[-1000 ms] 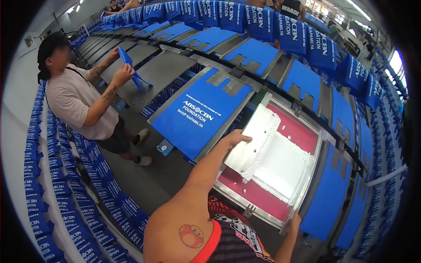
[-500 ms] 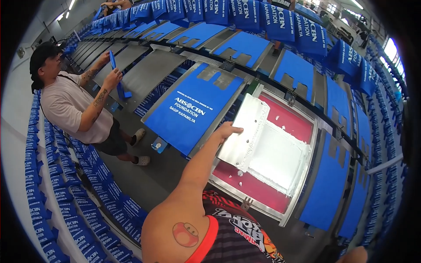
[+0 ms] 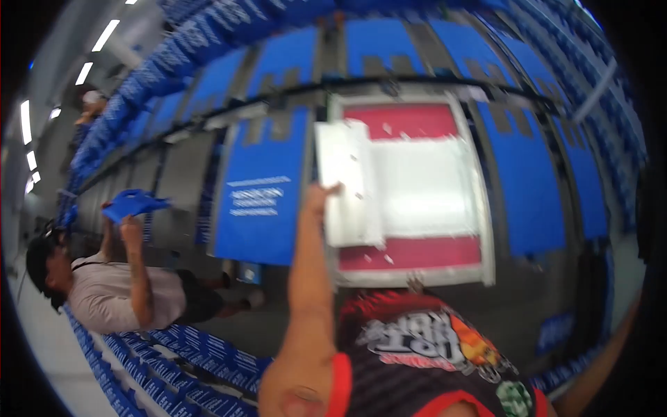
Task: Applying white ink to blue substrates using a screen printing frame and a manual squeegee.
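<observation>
Two arms of the person come in from the near side, on both sides of a dark shirt [image 3: 417,340] with red edges. The right arm [image 3: 599,367] goes out toward the right border; its hand is outside the view, so I cannot tell if it is wide or narrow. The left arm reaches straight forward, and the left hand [image 3: 318,201] is closed on the left edge of a broad white tool [image 3: 346,187], with the thumb on top of it.

This tool rests at the left part of a pale frame [image 3: 389,278], which has a dark pink screen [image 3: 396,119] inside. To the right of the tool, a wide white layer [image 3: 425,187] covers the middle of the screen, and small white bits lie on the pink near and far of it.

Just left of the frame lies a flat blue bag [image 3: 257,233] with white print; just right lies a plain-looking blue sheet [image 3: 524,181]. More to the left, a co-worker [image 3: 125,292] holds up a folded blue piece [image 3: 135,203] with both hands.

Farther, beyond a dark rail [image 3: 278,101], a row of blue panels [image 3: 382,43] lies on grey boards. At the far left are many hanging blue bags [image 3: 229,28], blurred, and bright lamps [image 3: 106,35].
</observation>
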Demonstrator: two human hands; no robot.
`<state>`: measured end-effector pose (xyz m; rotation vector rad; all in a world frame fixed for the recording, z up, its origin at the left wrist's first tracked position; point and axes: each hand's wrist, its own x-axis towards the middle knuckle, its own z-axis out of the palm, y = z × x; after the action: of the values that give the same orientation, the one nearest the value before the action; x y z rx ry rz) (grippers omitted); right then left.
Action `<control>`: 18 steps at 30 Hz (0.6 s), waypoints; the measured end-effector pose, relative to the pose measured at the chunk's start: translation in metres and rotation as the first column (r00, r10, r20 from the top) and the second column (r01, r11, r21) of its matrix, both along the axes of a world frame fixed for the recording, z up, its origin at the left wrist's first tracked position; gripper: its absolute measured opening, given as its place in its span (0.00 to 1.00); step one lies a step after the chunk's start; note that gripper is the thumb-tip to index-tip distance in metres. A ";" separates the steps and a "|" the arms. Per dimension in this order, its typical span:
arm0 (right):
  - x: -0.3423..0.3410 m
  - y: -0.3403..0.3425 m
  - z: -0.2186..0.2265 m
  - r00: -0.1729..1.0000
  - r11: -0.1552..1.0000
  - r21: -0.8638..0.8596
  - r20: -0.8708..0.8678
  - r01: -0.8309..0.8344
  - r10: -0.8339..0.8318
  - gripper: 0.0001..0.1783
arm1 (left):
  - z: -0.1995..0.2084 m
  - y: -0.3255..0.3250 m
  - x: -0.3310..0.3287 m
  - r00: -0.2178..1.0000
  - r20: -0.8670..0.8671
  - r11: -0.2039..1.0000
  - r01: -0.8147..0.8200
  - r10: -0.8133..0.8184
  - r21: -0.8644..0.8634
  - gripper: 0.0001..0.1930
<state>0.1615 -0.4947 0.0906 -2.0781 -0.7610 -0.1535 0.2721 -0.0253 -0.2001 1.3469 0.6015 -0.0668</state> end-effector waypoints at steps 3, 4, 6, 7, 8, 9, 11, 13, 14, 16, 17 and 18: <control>-0.004 -0.011 0.018 0.980 0.997 0.000 -0.184 0.074 -0.072 0.10 | 0.035 -0.004 -0.012 0.996 0.082 0.997 -0.040 0.045 -0.068 0.21; -0.007 -0.002 0.022 0.970 0.993 -0.001 -0.215 0.118 -0.115 0.10 | 0.041 -0.008 -0.005 0.995 0.084 0.997 -0.041 0.046 -0.060 0.22; -0.002 0.004 0.019 0.947 0.987 0.030 -0.287 0.158 -0.143 0.10 | 0.045 -0.018 -0.001 0.994 0.097 0.998 -0.053 0.055 -0.020 0.21; 0.003 0.007 0.016 0.937 0.986 0.056 -0.324 0.158 -0.132 0.10 | 0.050 -0.017 -0.001 0.997 0.067 0.999 -0.031 0.029 0.041 0.21; 0.013 0.007 0.012 0.929 0.985 0.087 -0.354 0.148 -0.109 0.10 | 0.058 -0.020 0.001 0.998 0.066 0.999 -0.014 0.012 0.036 0.21; 0.024 0.006 0.000 0.922 0.986 0.128 -0.383 0.110 -0.053 0.10 | 0.067 -0.018 -0.006 0.997 0.073 0.987 0.024 -0.036 0.160 0.23; 0.039 0.000 -0.070 0.694 0.997 -0.005 -0.719 -0.071 0.045 0.19 | 0.097 -0.034 0.002 0.982 0.105 0.938 0.116 -0.158 0.328 0.26; 0.024 -0.002 -0.179 0.614 0.881 -0.360 -0.782 -0.306 -0.106 0.28 | 0.133 -0.064 0.029 0.945 0.079 0.841 0.241 -0.316 0.485 0.24; 0.015 0.006 -0.218 0.548 0.860 -0.363 -0.828 -0.360 -0.120 0.30 | 0.142 -0.071 0.040 0.908 0.029 0.711 0.308 -0.419 0.632 0.23; -0.005 0.023 -0.263 0.442 0.954 -0.155 -0.896 -0.256 -0.027 0.32 | 0.139 -0.080 0.072 0.839 -0.068 0.441 0.351 -0.540 0.826 0.23; -0.012 0.037 -0.270 0.369 0.992 0.039 -0.926 -0.123 0.082 0.27 | 0.139 -0.091 0.088 0.817 -0.135 0.251 0.323 -0.560 0.913 0.23; -0.016 0.045 -0.282 0.362 0.992 0.038 -0.929 -0.120 0.079 0.27 | 0.139 -0.105 0.107 0.783 -0.195 0.127 0.329 -0.591 0.936 0.21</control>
<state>0.1452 -0.4502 -0.1913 -1.7110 -0.1315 1.0803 0.3786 -0.1300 -0.0615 2.7100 -0.1449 -0.0636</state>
